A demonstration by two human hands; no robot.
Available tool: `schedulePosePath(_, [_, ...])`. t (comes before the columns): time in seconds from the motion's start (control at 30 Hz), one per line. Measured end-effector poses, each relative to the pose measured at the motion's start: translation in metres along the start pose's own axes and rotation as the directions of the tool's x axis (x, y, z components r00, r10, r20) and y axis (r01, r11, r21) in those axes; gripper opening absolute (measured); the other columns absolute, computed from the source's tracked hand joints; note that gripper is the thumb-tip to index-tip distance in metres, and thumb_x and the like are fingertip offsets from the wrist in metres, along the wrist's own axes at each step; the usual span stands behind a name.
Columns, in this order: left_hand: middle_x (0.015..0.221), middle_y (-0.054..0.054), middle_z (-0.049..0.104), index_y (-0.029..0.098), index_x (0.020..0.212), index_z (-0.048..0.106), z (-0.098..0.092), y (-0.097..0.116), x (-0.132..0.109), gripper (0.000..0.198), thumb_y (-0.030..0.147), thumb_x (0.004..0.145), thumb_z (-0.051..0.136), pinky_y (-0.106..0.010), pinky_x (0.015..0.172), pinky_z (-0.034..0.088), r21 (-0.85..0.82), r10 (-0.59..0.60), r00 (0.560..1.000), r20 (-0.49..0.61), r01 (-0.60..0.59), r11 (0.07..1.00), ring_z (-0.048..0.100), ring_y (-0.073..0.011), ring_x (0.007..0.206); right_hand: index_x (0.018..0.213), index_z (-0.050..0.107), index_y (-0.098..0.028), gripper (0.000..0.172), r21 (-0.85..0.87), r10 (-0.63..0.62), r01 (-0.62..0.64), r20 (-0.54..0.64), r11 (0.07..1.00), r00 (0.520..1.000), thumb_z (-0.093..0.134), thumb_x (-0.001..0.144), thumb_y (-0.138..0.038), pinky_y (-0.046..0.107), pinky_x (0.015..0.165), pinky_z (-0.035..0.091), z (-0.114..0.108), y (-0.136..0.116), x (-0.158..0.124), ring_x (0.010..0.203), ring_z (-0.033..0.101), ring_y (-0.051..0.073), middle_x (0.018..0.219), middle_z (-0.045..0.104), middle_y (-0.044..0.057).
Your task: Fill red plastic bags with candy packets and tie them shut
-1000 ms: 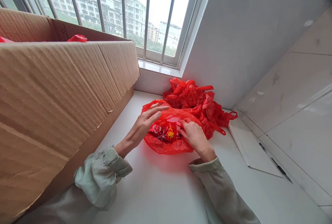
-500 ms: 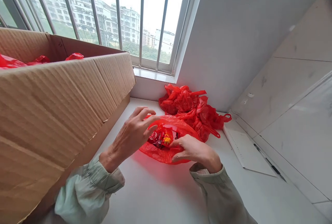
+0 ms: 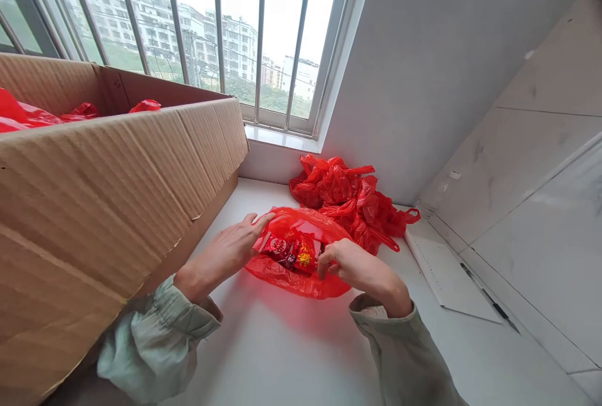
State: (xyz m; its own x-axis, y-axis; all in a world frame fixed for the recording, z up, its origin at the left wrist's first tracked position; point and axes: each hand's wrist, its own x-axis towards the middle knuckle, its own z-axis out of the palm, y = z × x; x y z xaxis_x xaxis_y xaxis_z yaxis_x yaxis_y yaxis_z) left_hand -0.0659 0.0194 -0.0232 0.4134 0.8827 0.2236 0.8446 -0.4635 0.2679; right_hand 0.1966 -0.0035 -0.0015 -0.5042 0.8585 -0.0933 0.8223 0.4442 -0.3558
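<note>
Flanking bag (image 3: 296,279) (open): left hand (image 3: 223,255), right hand (image 3: 356,263)

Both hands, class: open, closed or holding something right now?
Left hand: at the red bag, left side; grip unclear.
Right hand: curled at the bag's right side; grip unclear.

Daylight is being let in through a barred window (image 3: 282,10) — pale multi-storey buildings (image 3: 237,48) and greenery (image 3: 239,91) are being shown beyond it. To its right, a plain grey wall (image 3: 414,67) is being met by marbled tiles (image 3: 531,230); below, the white tabletop (image 3: 282,356) is being softly lit.
</note>
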Motion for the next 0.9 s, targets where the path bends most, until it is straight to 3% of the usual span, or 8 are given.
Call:
schedulePosePath(0.13, [0.127,-0.019,0.06,0.013,0.152,0.027,0.0,0.005,0.002,0.062,0.02,0.092,0.04,-0.04,0.093,0.048,0.02,-0.099,0.994,-0.036,0.1,0.995,0.061,-0.0296,0.115,0.09,0.075,-0.02,0.031,0.194,-0.111,0.127,-0.091,0.973,0.99,0.049,0.083,-0.004,0.021,0.073,0.046,-0.009,-0.002,-0.004,0.085,0.065,0.013,0.093,0.073,0.002])
schedulePosePath(0.3, [0.123,-0.018,0.061,0.012,0.151,0.027,-0.001,0.008,0.003,0.06,0.02,0.094,0.042,-0.041,0.092,0.048,0.022,-0.081,0.996,-0.049,0.082,0.996,0.061,-0.0287,0.109,0.089,0.073,-0.021,0.025,0.071,0.002,0.007,-0.122,0.997,0.993,0.049,0.091,-0.015,0.023,0.07,0.044,-0.008,-0.005,0.001,0.077,0.065,0.014,0.085,0.073,0.003])
schedulePosePath(0.4, [0.128,-0.019,0.054,0.015,0.147,0.035,-0.005,0.022,0.005,0.06,0.015,0.09,0.051,-0.043,0.093,0.049,0.081,0.008,0.988,-0.154,0.005,0.997,0.057,-0.0301,0.114,0.086,0.073,-0.019,0.018,-0.094,0.092,-0.102,-0.108,0.99,0.99,0.055,0.09,-0.019,0.024,0.067,0.042,-0.001,-0.008,0.006,0.078,0.065,0.016,0.083,0.072,0.005])
schedulePosePath(0.5, [0.134,-0.016,0.05,0.02,0.134,0.051,-0.004,0.043,0.006,0.046,0.009,0.09,0.049,-0.047,0.099,0.046,0.191,0.248,0.937,-0.244,-0.205,0.96,0.046,-0.0324,0.126,0.086,0.073,-0.017,0.009,-0.245,0.231,-0.239,-0.061,0.94,0.971,0.066,0.081,-0.02,0.026,0.066,0.043,0.008,-0.011,0.012,0.087,0.068,0.021,0.089,0.073,0.009])
schedulePosePath(0.6, [0.107,-0.008,0.064,0.02,0.102,0.065,0.011,0.061,0.005,0.03,0.005,0.095,0.039,-0.038,0.089,0.05,0.192,0.493,0.865,-0.1,-0.469,0.862,0.056,-0.025,0.107,0.092,0.075,-0.015,0.02,-0.334,0.389,-0.361,0.016,0.871,0.921,0.075,0.074,-0.024,0.028,0.069,0.047,0.016,-0.014,0.018,0.092,0.07,0.026,0.098,0.074,0.014])
schedulePosePath(0.67, [0.093,-0.005,0.066,0.019,0.089,0.064,0.029,0.066,0.005,0.031,0.004,0.095,0.037,-0.034,0.079,0.051,0.134,0.555,0.831,0.011,-0.552,0.823,0.059,-0.0209,0.089,0.096,0.075,-0.015,0.027,-0.357,0.435,-0.395,0.034,0.846,0.9,0.078,0.071,-0.023,0.029,0.068,0.049,0.021,-0.015,0.021,0.094,0.071,0.028,0.101,0.074,0.016])
schedulePosePath(0.8, [0.102,-0.007,0.069,0.019,0.096,0.067,0.066,0.062,0.004,0.031,0.002,0.093,0.041,-0.037,0.09,0.048,0.099,0.56,0.828,0.033,-0.56,0.822,0.06,-0.0233,0.105,0.099,0.075,-0.012,0.022,-0.371,0.432,-0.394,0.023,0.841,0.901,0.067,0.078,-0.007,0.029,0.065,0.048,0.025,-0.014,0.024,0.093,0.072,0.029,0.099,0.074,0.019])
schedulePosePath(0.9, [0.116,-0.011,0.068,0.018,0.101,0.069,0.079,0.056,0.003,0.021,0.016,0.095,0.049,-0.044,0.098,0.044,0.122,0.482,0.874,0.063,-0.486,0.865,0.053,-0.0298,0.122,0.09,0.076,-0.015,0.029,-0.366,0.372,-0.339,0.022,0.867,0.928,0.054,0.08,0.002,0.027,0.065,0.044,0.019,-0.011,0.018,0.085,0.071,0.022,0.09,0.075,0.015])
